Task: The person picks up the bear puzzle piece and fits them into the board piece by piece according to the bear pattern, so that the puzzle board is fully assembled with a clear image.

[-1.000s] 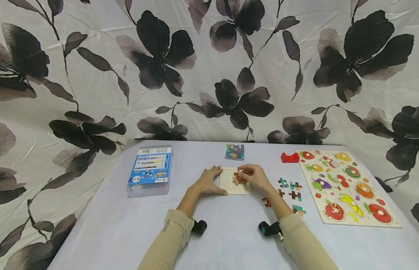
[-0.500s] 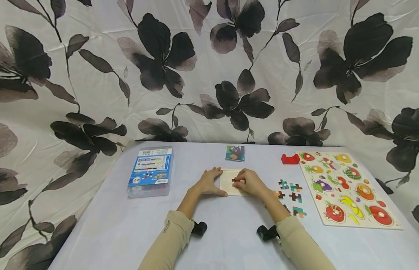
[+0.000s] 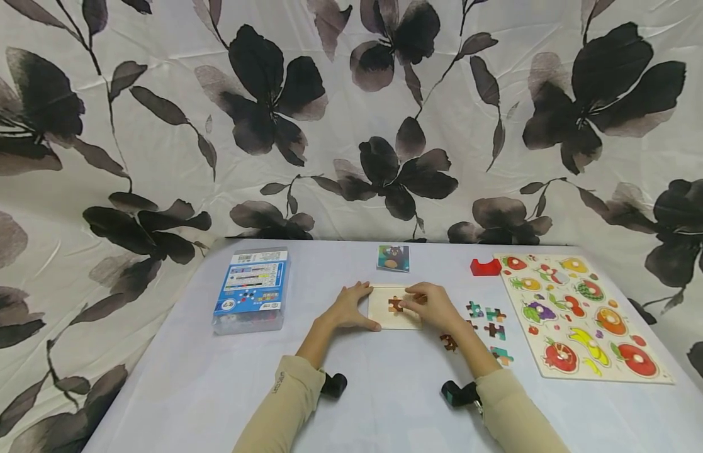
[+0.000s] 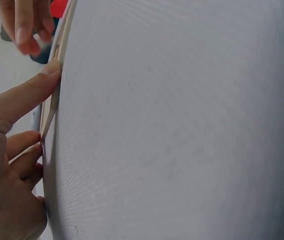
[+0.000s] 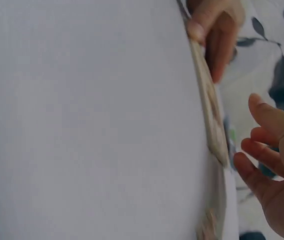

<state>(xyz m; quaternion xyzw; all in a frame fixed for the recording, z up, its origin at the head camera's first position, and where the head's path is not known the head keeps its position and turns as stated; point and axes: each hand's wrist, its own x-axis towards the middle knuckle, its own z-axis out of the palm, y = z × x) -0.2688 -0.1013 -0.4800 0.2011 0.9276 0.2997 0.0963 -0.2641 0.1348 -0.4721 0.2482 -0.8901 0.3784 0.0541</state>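
Note:
A small pale wooden puzzle tray [image 3: 385,323] lies flat in the middle of the table, with brown jigsaw pieces [image 3: 394,305] inside it. At its left side my left hand [image 3: 351,308] holds the tray between thumb and fingers; in the left wrist view the thumb [image 4: 34,92] lies against its near edge. My right hand [image 3: 436,306] hovers at the tray's right side beside the pieces. In the right wrist view its fingers [image 5: 256,155] are loosely bent and apart, with nothing visible between them.
Several loose jigsaw pieces [image 3: 495,331] lie right of the tray, some partly behind the right forearm. A bear picture card [image 3: 393,258] lies behind the tray. A clear box with a blue label [image 3: 252,286] stands left; a red object [image 3: 485,267] and a fruit board [image 3: 561,343] lie right.
My right hand pressed at the brown pieces in the tray, then drew back to the right with its fingers loosened, leaving the pieces uncovered. The left hand kept its place.

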